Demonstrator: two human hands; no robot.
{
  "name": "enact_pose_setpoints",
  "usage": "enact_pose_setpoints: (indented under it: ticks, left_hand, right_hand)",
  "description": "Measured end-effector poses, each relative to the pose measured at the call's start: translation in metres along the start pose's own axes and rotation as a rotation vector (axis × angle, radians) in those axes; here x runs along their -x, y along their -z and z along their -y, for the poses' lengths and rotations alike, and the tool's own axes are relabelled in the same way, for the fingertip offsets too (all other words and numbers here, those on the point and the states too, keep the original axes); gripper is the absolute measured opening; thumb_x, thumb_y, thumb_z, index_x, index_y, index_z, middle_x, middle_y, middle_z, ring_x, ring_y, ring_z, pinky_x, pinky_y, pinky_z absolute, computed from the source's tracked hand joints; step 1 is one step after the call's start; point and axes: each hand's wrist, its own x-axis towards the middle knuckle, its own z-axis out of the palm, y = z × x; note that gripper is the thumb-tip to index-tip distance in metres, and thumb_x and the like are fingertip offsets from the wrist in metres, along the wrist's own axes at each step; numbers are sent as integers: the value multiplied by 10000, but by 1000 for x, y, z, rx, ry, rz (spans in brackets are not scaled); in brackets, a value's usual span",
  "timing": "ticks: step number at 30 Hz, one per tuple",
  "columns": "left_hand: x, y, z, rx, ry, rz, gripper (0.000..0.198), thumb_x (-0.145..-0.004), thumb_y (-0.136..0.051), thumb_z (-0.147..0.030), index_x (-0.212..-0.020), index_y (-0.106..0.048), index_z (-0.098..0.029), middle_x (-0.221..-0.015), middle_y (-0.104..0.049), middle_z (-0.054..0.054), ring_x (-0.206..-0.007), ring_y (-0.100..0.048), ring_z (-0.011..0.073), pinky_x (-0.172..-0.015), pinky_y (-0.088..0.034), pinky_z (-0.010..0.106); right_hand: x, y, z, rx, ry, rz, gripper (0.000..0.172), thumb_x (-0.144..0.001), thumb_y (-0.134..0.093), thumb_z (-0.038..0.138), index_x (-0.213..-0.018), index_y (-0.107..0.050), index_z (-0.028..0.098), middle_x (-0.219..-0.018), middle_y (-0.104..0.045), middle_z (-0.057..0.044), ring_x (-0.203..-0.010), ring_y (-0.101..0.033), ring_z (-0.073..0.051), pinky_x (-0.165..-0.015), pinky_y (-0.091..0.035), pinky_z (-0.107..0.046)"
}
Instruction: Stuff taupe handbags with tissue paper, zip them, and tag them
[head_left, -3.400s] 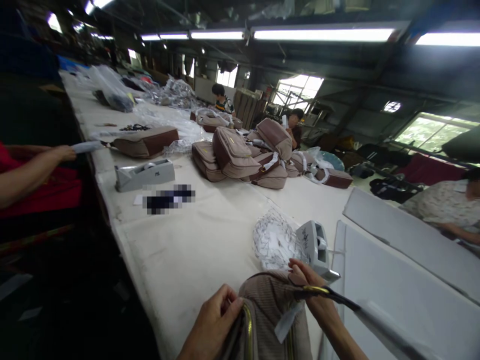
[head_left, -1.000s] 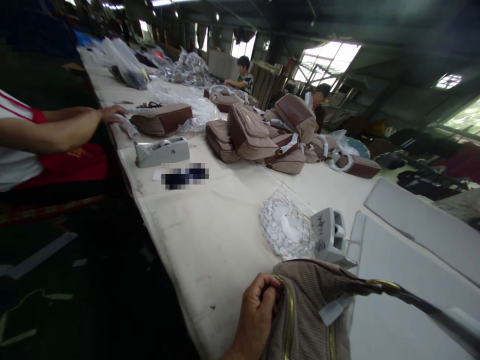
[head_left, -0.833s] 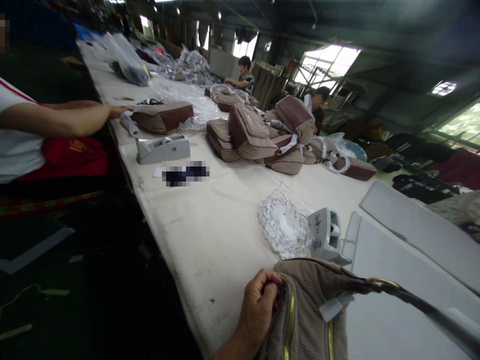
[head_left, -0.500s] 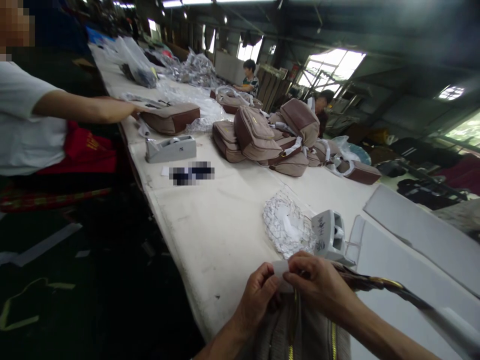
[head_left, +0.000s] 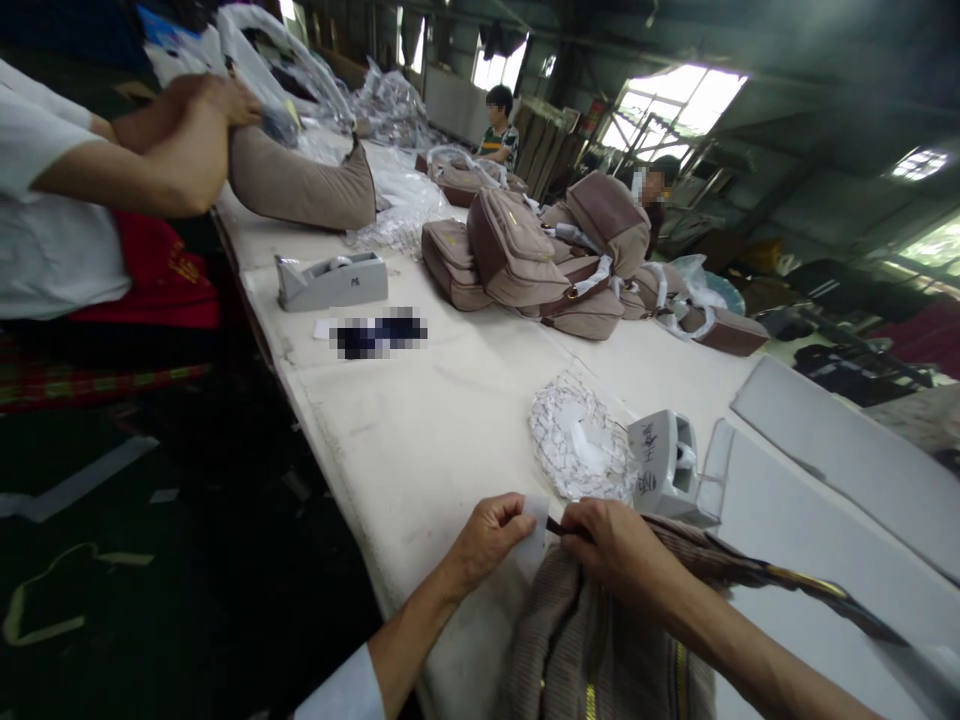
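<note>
My left hand pinches a small white sheet between thumb and fingers. Beside it, my right hand is closed on a narrow dark strip, whose tip points at the sheet; I cannot tell whether the two touch. Below both hands is a taupe ribbed bag with gold zips, partly covered by my right forearm. Its strap with gold metal runs off to the right. Just past my right hand stand a grey tape dispenser and a round wad of crumpled white netted material.
Finished-looking taupe bags are piled at mid-table. A second tape dispenser stands on the left side. White boards lie at right. A co-worker's hands handle another bag at the far left. The table edge drops off leftward.
My left hand has moved left with the white sheet, away from my right hand, exposing the dark strip. The co-worker's bag has been turned and raised.
</note>
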Motion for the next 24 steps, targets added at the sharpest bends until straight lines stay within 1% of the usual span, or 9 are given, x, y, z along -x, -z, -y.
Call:
enact_pose_setpoints:
  ticks: [2, 4, 7, 10, 13, 18, 21, 24]
  left_hand:
    - [3, 9, 0, -15, 20, -7, 364, -775, -596, -472, -801, -600, -108, -713, -606, 39, -644, -538, 127, -612, -415, 233]
    - [7, 19, 1, -41, 55, -14, 369, -758, -617, -467, -802, -611, -101, -702, -619, 50, -630, -552, 135, -601, -425, 244]
    - [13, 32, 0, -114, 95, -39, 323, -717, -666, -416, -767, -624, -99, -655, -586, 18, -582, -499, 102, -562, -381, 215]
    - [17, 39, -5, -212, 108, -48, 255, -701, -680, -348, -715, -624, -100, -636, -552, -7, -574, -448, 82, -542, -331, 196]
    - [18, 39, -13, -315, 108, -17, 207, -712, -666, -303, -703, -642, -97, -608, -533, -17, -564, -425, 81, -529, -307, 198]
    - [20, 33, -28, -475, 55, 20, 137, -722, -657, -245, -699, -665, -110, -616, -540, -19, -588, -440, 89, -548, -310, 202]
    - [20, 27, -38, -579, 9, 37, 145, -744, -645, -255, -724, -677, -116, -640, -566, -11, -600, -466, 96, -557, -329, 200]
    - [17, 21, -45, -604, 1, 47, 188, -763, -640, -298, -760, -695, -118, -664, -595, 3, -613, -487, 106, -562, -344, 202]
  right_hand:
    - [1, -3, 0, -7, -30, -44, 145, -769, -501, 159, -745, -644, 155, -764, -659, -60, -746, -598, -184, -662, -359, -266]
    - [3, -4, 0, -27, -29, -64, 160, -782, -492, 153, -756, -650, 160, -775, -656, -57, -755, -597, -181, -671, -361, -266]
    - [5, -4, 0, -56, 10, -55, 201, -797, -478, 136, -804, -675, 173, -813, -656, -54, -794, -599, -182, -703, -369, -265]
    - [6, -4, 0, -70, 28, -55, 246, -819, -462, 134, -867, -697, 187, -830, -656, -53, -822, -598, -189, -722, -376, -269]
    - [6, -4, 0, -65, 28, -64, 254, -828, -461, 136, -878, -704, 191, -828, -652, -53, -832, -596, -191, -729, -378, -270]
    - [6, -3, 2, -27, 20, -44, 233, -824, -483, 127, -841, -707, 188, -816, -647, -49, -826, -592, -185, -720, -375, -264]
    - [5, -2, 4, 10, 23, -33, 238, -824, -479, 115, -833, -705, 191, -820, -650, -48, -836, -590, -187, -723, -370, -266]
    - [5, -2, 5, 43, 48, -32, 242, -826, -467, 116, -814, -697, 189, -824, -652, -56, -836, -588, -192, -712, -368, -267]
